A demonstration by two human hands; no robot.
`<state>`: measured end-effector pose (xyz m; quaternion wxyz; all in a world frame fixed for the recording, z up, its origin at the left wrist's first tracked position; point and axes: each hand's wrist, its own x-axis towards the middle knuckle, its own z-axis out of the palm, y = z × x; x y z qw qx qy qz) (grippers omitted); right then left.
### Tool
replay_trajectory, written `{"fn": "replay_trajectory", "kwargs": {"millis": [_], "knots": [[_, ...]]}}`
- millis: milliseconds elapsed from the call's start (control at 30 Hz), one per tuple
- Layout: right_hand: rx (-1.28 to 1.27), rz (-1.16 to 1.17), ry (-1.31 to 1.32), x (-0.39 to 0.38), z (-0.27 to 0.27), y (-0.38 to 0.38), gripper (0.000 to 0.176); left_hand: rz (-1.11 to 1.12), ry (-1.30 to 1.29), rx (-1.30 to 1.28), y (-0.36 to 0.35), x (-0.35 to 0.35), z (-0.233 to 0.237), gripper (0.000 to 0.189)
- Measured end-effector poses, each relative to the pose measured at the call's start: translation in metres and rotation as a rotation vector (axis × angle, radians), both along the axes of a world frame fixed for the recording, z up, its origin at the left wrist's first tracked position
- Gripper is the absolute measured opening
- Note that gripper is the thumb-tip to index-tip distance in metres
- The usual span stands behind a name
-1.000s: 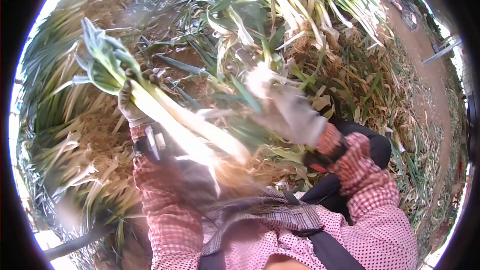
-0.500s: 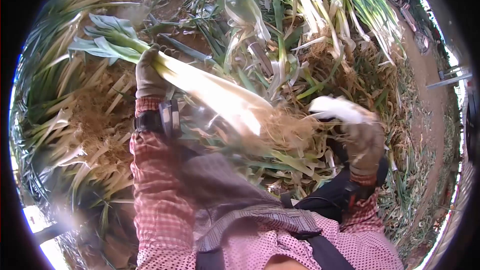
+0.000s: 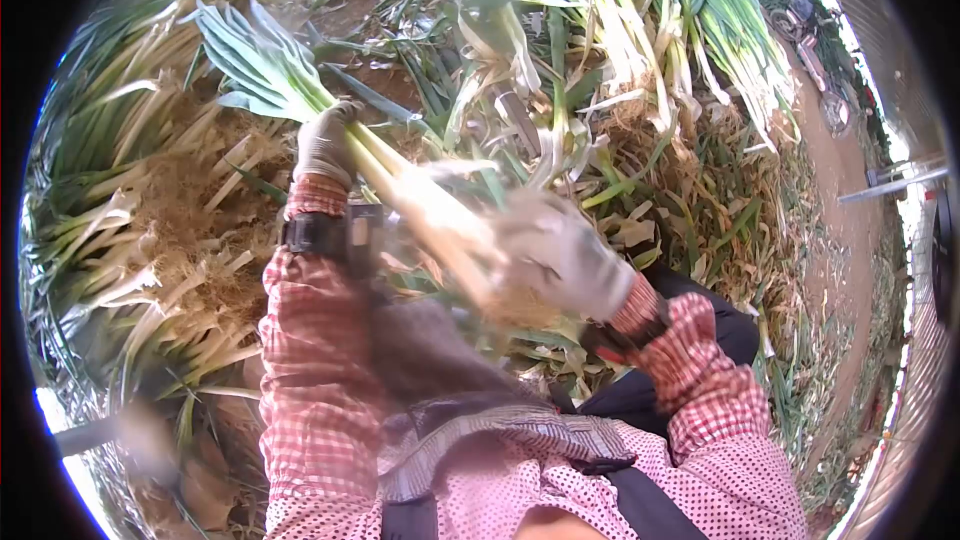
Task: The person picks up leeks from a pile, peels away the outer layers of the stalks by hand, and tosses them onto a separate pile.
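Note:
Gloved fingers of my left hand (image 3: 328,143) are wrapped round a bunch of large green onions (image 3: 415,195), just below where the stems turn green. Its leaves fan out to the upper left, and the pale stems slant down to the right. At the lower, root end is my right hand (image 3: 572,258), also gloved and smeared by motion, overlapping the stems. Its fingers are too blurred to make out. Part of the root end is hidden behind it.
A heap of onions with dry roots (image 3: 190,240) lies along the left. Cleaner green onions (image 3: 635,30) are laid out at the upper right. Peeled leaves and husks (image 3: 700,210) cover the ground in the middle and right, beside a bare dirt strip (image 3: 850,200).
My right hand has swung left and inward from the right side to the onions' root end; the white strip it had there no longer shows. My left hand has shifted slightly right with the bunch.

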<state>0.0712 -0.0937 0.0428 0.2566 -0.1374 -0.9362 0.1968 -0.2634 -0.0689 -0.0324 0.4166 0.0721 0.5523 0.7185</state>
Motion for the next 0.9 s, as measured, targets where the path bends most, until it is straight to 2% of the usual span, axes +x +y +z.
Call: {"fn": "replay_trajectory", "kwargs": {"millis": [67, 133, 200, 233, 300, 367, 400, 433, 533, 567, 600, 633, 667, 700, 733, 800, 833, 900], "knots": [[-0.133, 0.022, -0.048, 0.039, -0.013, -0.006, 0.024, -0.031, 0.023, 0.021, -0.001, -0.013, 0.000, 0.014], [-0.314, -0.092, -0.542, 0.075, -0.021, -0.014, 0.023, -0.032, 0.083, 0.012, -0.003, -0.014, 0.006, 0.016], [-0.634, -0.270, -1.360, 0.104, -0.027, -0.011, 0.045, -0.016, 0.129, 0.025, -0.003, -0.012, 0.020, 0.019], [-0.410, -0.185, -1.613, 0.125, -0.043, 0.001, 0.060, 0.009, 0.167, -0.002, -0.003, -0.009, 0.023, 0.026], [-0.453, -0.544, -0.959, 0.145, -0.062, 0.013, 0.078, -0.098, 0.398, -0.232, -0.009, 0.009, 0.043, 0.032], [-0.403, -0.486, -0.440, 0.099, -0.057, 0.017, 0.082, -0.135, 0.559, -0.517, -0.005, 0.024, 0.049, 0.041], [-0.387, -0.444, -0.189, 0.071, -0.056, 0.010, 0.084, -0.148, 0.472, -0.511, -0.006, 0.042, 0.062, 0.045], [-0.646, -0.333, -0.126, 0.045, -0.066, 0.005, 0.084, -0.168, 0.380, -0.504, -0.007, 0.061, 0.071, 0.049], [-1.415, -0.091, 0.036, -0.026, -0.063, -0.042, 0.072, -0.216, 0.354, -0.306, -0.003, 0.100, 0.067, 0.049], [-1.565, -0.131, 0.077, -0.033, -0.068, -0.056, 0.067, -0.221, 0.356, -0.224, 0.000, 0.108, 0.060, 0.049], [-1.716, -0.180, 0.119, -0.033, -0.073, -0.069, 0.061, -0.228, 0.338, -0.014, 0.005, 0.109, 0.037, 0.058], [-1.693, -0.189, 0.139, -0.029, -0.074, -0.078, 0.056, -0.271, 0.318, -0.025, 0.001, 0.116, 0.045, 0.076], [-1.668, -0.203, 0.165, -0.026, -0.068, -0.085, 0.052, -0.317, 0.325, -0.099, -0.001, 0.126, 0.044, 0.083], [-1.770, -0.228, 0.235, -0.024, -0.062, -0.089, 0.047, -0.370, 0.335, -0.173, -0.004, 0.136, 0.042, 0.091], [-1.871, -0.257, 0.313, -0.024, -0.053, -0.094, 0.042, -0.455, 0.235, -0.243, -0.003, 0.146, 0.025, 0.094], [-2.033, -0.292, 0.426, -0.021, -0.052, -0.098, 0.034, -0.612, 0.208, -0.251, 0.013, 0.160, -0.065, 0.080], [-2.100, -0.288, 0.455, -0.019, -0.055, -0.098, 0.031, -0.640, 0.167, -0.295, 0.013, 0.163, -0.062, 0.076], [-2.067, -0.283, 0.439, -0.016, -0.055, -0.101, 0.030, -0.652, 0.124, -0.361, 0.013, 0.167, -0.055, 0.069]]}}
